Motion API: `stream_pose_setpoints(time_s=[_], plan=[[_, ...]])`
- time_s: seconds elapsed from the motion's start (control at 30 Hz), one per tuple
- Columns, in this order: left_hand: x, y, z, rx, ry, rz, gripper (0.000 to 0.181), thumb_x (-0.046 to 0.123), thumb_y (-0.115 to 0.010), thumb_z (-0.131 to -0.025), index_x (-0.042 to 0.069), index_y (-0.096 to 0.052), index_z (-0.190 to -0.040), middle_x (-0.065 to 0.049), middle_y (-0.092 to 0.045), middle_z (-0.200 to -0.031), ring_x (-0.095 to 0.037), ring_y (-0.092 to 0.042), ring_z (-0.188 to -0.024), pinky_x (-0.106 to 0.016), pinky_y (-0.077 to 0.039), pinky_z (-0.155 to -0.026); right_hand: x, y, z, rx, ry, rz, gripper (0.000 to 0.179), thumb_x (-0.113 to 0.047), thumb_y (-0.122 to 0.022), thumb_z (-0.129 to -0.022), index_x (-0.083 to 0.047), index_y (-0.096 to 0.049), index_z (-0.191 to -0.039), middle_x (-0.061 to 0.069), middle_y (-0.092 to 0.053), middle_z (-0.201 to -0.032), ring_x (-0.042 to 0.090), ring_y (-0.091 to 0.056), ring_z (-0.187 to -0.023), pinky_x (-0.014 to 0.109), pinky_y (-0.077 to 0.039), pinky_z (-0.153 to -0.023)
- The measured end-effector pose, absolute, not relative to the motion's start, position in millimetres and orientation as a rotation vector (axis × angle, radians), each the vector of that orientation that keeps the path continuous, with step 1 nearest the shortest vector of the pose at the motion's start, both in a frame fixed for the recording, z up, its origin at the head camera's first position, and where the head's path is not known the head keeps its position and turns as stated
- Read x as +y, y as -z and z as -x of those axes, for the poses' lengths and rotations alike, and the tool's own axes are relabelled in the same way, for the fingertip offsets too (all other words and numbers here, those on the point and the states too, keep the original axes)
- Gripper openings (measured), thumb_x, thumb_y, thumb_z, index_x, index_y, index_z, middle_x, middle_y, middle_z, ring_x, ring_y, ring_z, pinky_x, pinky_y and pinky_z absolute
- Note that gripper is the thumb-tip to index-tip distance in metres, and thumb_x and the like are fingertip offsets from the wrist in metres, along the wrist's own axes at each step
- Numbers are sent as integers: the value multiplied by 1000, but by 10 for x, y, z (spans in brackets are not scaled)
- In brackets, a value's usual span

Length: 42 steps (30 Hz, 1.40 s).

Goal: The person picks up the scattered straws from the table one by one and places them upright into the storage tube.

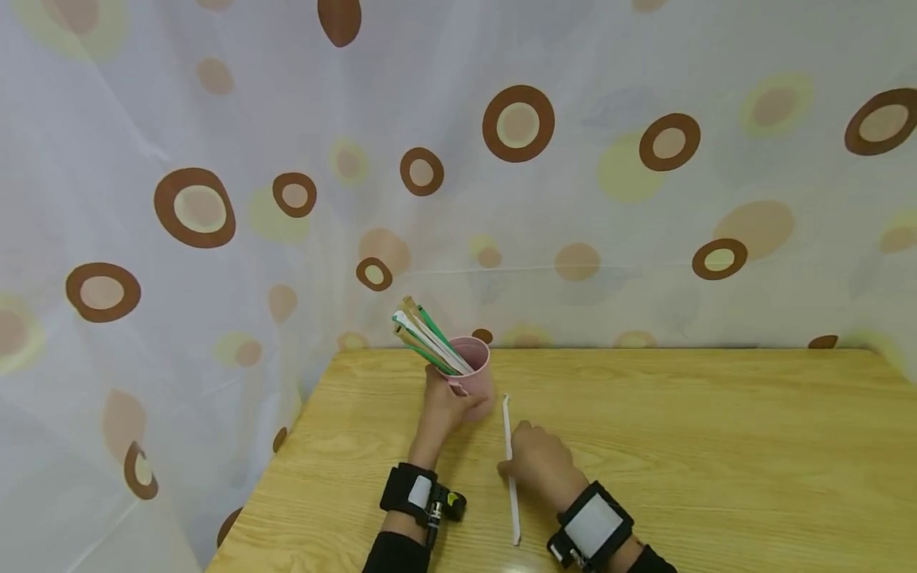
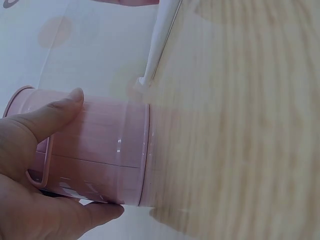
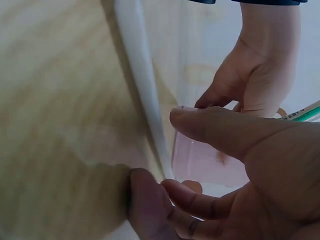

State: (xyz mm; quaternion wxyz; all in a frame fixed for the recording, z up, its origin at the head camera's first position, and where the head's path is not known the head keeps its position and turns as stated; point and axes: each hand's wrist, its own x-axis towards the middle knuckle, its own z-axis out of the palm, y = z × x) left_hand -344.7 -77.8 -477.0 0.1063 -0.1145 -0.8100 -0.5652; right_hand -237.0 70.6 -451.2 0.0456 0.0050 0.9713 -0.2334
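My left hand (image 1: 447,402) grips a pink cup (image 1: 478,390) around its side, thumb on one face and fingers on the other, as the left wrist view shows. The cup stands on the table, with a bundle of slim straws (image 1: 433,342) in white, green and brown leaning left out of its mouth. A white paper-wrapped straw (image 1: 513,509) lies on the table to the right of the cup. Over its middle is my right hand (image 1: 540,461). In the right wrist view, the thumb (image 3: 200,122) and fingertips are spread apart around the white straw (image 3: 140,65), without a visible pinch.
The wooden table (image 1: 680,446) runs to a patterned curtain (image 1: 609,199) hanging along its back and left. Black straps with small cameras are on both wrists (image 1: 591,521).
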Motion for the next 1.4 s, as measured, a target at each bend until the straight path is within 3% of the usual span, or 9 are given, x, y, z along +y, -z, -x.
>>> stream_pose_setpoints(time_s=[0.33,0.67,0.8,0.97,1.1,1.4], plan=[[-774,4752,3445,-2365,1686,352,97,8,-84,-61,-1,-23,-136,-23,-35,-130,-31,-42,-121,-39,-39,-99,739,4592,2310,2966,780,-83,20,-14,-69,-73,-5,-51,-74,5,-49,-65,20,-48,-55,32,-42,-46],[-789,4755,3462,-2383,1668,336,98,10,-84,-60,-1,-22,-136,-22,-35,-130,-29,-44,-118,-37,-40,-96,804,4616,2347,2983,949,-47,21,-14,-68,-69,-9,-48,-66,2,-46,-61,17,-45,-51,28,-37,-44],[-790,4773,3452,-2404,1677,313,95,10,-83,-61,0,-23,-135,-21,-37,-128,-26,-46,-110,-34,-44,-89,837,4586,2347,3028,1021,-8,23,-15,-68,-69,-10,-47,-63,0,-45,-57,15,-43,-47,27,-35,-42],[-797,4788,3438,-2395,1680,325,95,10,-83,-62,1,-24,-135,-20,-37,-128,-25,-45,-110,-35,-44,-87,891,4440,2342,3077,1151,6,17,-15,-66,-70,-5,-54,-77,-1,-49,-58,11,-47,-47,27,-39,-44],[-803,4779,3429,-2372,1684,348,96,10,-83,-62,2,-23,-136,-20,-36,-130,-28,-43,-118,-38,-40,-96,950,4294,2337,3115,1231,-4,23,-15,-64,-73,-3,-55,-90,-1,-51,-64,10,-47,-50,27,-40,-45],[-797,4764,3421,-2357,1703,348,97,10,-84,-61,2,-23,-136,-20,-37,-131,-29,-44,-120,-40,-37,-99,1030,4108,2321,3235,1433,11,23,-17,-61,-78,-8,-55,-98,-1,-58,-79,7,-53,-61,27,-45,-52]])
